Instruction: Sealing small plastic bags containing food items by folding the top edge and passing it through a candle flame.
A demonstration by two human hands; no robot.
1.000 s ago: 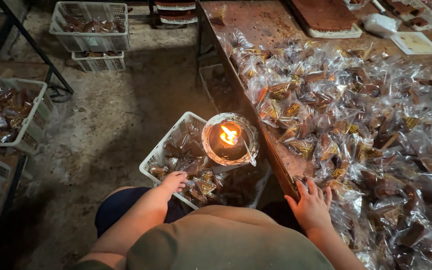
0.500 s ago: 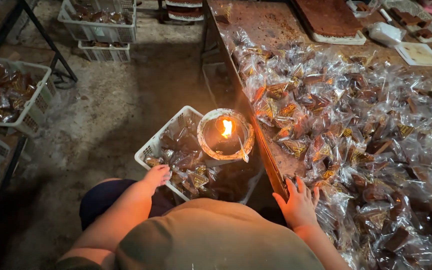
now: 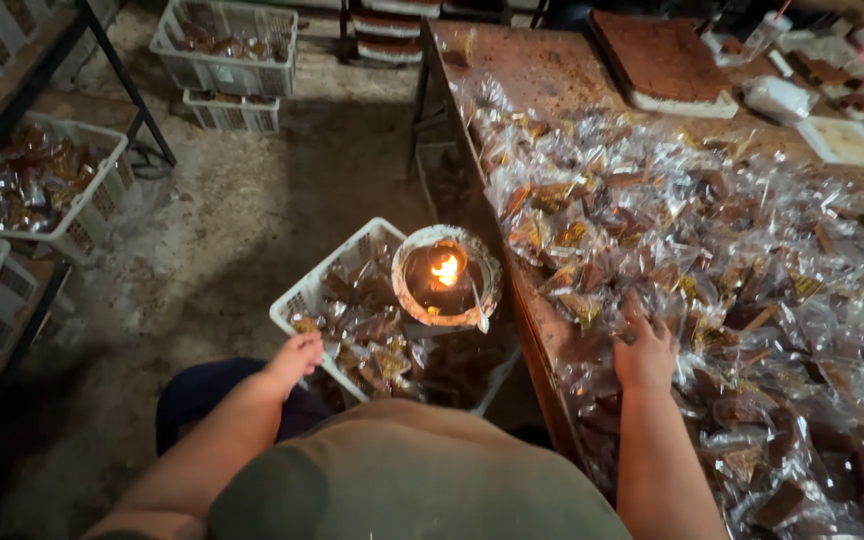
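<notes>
Your right hand lies flat, fingers spread, on the heap of clear-wrapped brown sweets near the worktop's left edge; it presses on the packets, and you cannot tell whether the grip has closed on any. Your left hand rests half open on the near rim of the white plastic crate on the floor beside that edge, holding nothing. The crate holds more wrapped sweets. At the crate's far side, just beside the worktop edge, a round bowl holds a small flame. A brown slab on a tray sits at the far end of the worktop. More crates stand across the floor.
</notes>
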